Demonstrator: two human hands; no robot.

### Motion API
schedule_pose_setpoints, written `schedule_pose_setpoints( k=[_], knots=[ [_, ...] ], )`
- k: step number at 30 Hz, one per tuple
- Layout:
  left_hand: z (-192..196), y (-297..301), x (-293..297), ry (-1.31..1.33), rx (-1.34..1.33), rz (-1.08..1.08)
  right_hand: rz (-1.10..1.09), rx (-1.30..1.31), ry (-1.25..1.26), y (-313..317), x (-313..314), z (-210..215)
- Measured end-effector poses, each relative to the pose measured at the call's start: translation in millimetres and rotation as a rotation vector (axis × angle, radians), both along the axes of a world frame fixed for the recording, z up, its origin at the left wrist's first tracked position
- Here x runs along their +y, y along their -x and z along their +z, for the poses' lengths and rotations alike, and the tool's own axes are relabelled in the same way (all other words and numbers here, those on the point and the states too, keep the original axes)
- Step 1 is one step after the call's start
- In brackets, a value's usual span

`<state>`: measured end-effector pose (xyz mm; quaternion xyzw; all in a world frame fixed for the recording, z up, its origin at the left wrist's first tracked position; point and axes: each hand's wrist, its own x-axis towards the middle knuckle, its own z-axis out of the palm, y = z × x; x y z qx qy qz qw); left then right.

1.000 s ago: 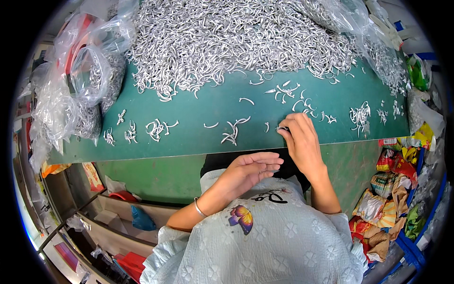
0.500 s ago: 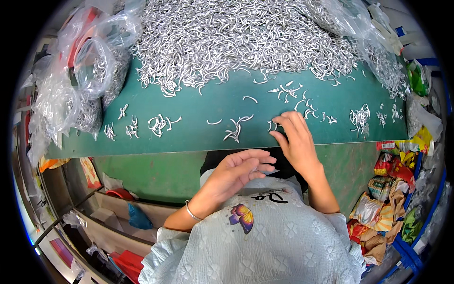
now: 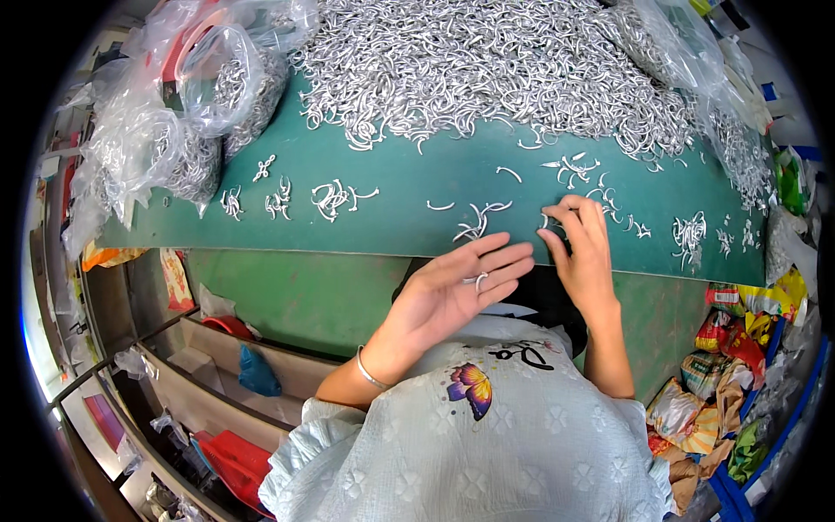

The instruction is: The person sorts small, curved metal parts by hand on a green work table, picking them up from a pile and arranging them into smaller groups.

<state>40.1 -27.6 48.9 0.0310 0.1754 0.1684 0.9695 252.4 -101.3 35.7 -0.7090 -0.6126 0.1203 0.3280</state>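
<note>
Green tabletop (image 3: 391, 228) bears clear bags (image 3: 130, 157) of silvery pieces (image 3: 196, 174).

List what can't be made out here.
Pile: far end cut off by the head view's top edge.
Red thing: head view, partly hidden by bags.
Right hand: head view, too small to tell if its grip is closed on the part.
Silver curve on left hand: head view, too small to identify.

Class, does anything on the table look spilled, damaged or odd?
Nothing clearly stands out. Loose silver pieces form a large heap and smaller groups on the green table; fine damage is too small to judge.
</note>
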Motion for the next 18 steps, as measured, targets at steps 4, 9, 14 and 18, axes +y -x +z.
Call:
schedule_pose_setpoints(
  k=[4,9,14,18],
  knots=[
    [-10.8,9.7,-7.1,-0.018,0.052,-0.082,-0.031,0.053,-0.041,-4.6,-5.1,7.4],
    [-13.1,10.0,-16.5,-0.154,0.134,-0.025,-0.034,-0.037,-0.023,4.5,-0.4,6.4],
    [-7.2,22.1,-7.3,-0.262,0.190,-0.049,-0.017,0.024,-0.034,-9.6,-0.3,-4.7],
    [2.0,22.4,-0.1,-0.472,0.494,0.077,-0.078,0.000,-0.108,-8.3,-0.6,3.4]
  ],
)
